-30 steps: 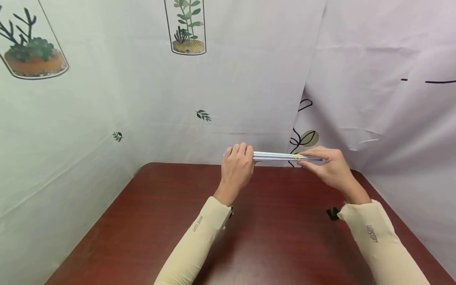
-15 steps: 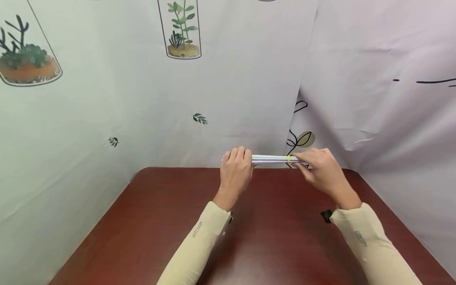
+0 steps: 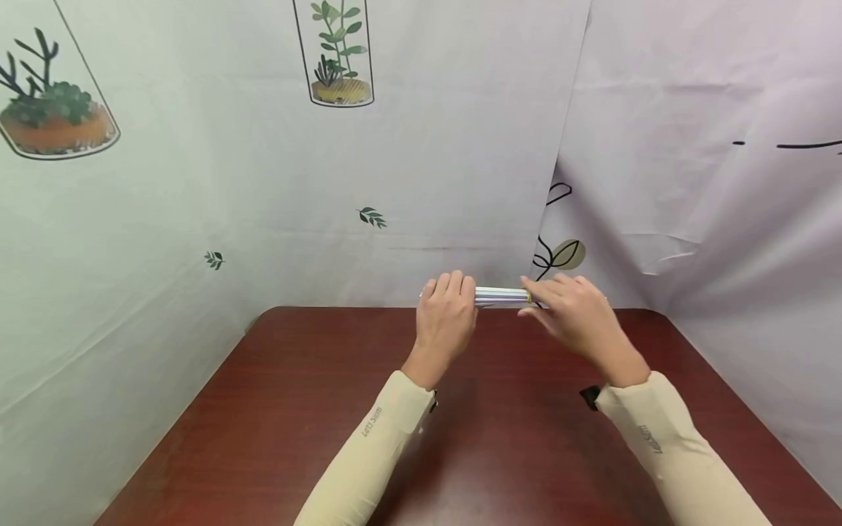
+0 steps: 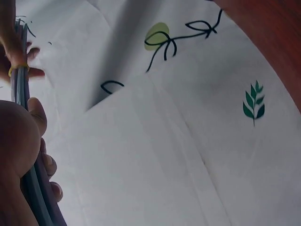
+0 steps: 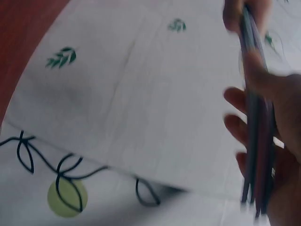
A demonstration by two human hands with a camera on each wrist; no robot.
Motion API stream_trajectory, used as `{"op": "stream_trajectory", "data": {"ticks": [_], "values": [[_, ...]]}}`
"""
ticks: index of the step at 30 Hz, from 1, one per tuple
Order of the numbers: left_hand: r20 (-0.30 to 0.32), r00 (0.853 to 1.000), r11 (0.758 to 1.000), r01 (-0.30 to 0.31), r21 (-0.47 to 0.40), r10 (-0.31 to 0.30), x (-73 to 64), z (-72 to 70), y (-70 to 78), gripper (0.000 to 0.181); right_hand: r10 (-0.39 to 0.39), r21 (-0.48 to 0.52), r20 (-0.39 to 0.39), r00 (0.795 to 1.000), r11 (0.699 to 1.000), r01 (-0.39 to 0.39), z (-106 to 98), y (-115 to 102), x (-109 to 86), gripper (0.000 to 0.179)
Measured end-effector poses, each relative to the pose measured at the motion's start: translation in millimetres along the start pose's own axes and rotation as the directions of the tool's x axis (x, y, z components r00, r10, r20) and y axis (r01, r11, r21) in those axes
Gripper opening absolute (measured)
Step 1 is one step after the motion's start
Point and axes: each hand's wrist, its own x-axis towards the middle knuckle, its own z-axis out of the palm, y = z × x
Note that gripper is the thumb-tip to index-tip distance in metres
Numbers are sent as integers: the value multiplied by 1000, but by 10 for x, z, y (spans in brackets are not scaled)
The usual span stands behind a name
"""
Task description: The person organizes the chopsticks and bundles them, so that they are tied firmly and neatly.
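Observation:
Above the table's far edge, a bundle of slender pale bluish and lilac sticks lies nearly level across the head view. My left hand grips its left part, fingers wrapped over the top. A yellow rubber band circles the bundle right of that hand. At the band, the thumb and fingers of my right hand pinch from both sides, with the palm along the right end of the bundle. In the left wrist view, the band sits against the right fingertips. Loose stick ends stick out past my right hand, blurred.
A dark red-brown table spreads below both forearms. White cloth printed with plants hangs behind it and along both sides, with an overlapping fold at the right. Small dark wrist straps show at the cream sleeves.
My right hand has moved left along the bundle, and the rubber band now sits closer to my left hand. The left hand keeps its grip. The head view has shifted slightly.

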Motion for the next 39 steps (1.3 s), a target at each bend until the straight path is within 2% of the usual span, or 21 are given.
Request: {"op": "stream_trajectory", "data": {"ticks": [2,4,7,9,11,15,19,22,26,32,39], "values": [[5,1000,1000,3,0,-3,-5,5,-5,10,33,40,1,999,999,-33,-39,39,-34,49],[7,1000,1000,4,0,-4,-11,10,0,11,37,52,-14,999,998,-36,-55,53,-51,48],[2,1000,1000,-1,-4,1,-17,10,26,10,-27,6,-23,999,1000,27,-30,15,-20,28],[-4,1000,1000,5,-10,-5,-16,3,45,9,-65,-25,-28,997,998,65,-1,-19,12,23],[-6,1000,1000,3,-11,-3,-15,-10,52,9,-85,-40,-31,996,996,84,17,-38,25,27],[-20,1000,1000,-5,-13,5,-11,-28,39,10,-52,-43,-44,998,998,50,-5,5,-12,35],[-34,999,1000,-15,-21,14,-29,-25,3,12,-28,-46,-31,999,999,27,-18,82,-59,32],[-40,999,1000,-24,-20,23,-64,-13,-23,10,-56,-33,-19,998,998,55,0,112,-74,29],[-54,998,999,-33,-13,33,-101,5,-43,7,-97,-19,-16,995,995,97,29,124,-82,39],[-88,995,998,-52,-18,50,-129,18,-45,10,-111,-8,-20,994,994,111,53,147,-104,43],[-76,997,999,-30,-20,28,-211,61,6,46,-102,-63,-35,994,993,99,79,169,-121,46]]}}
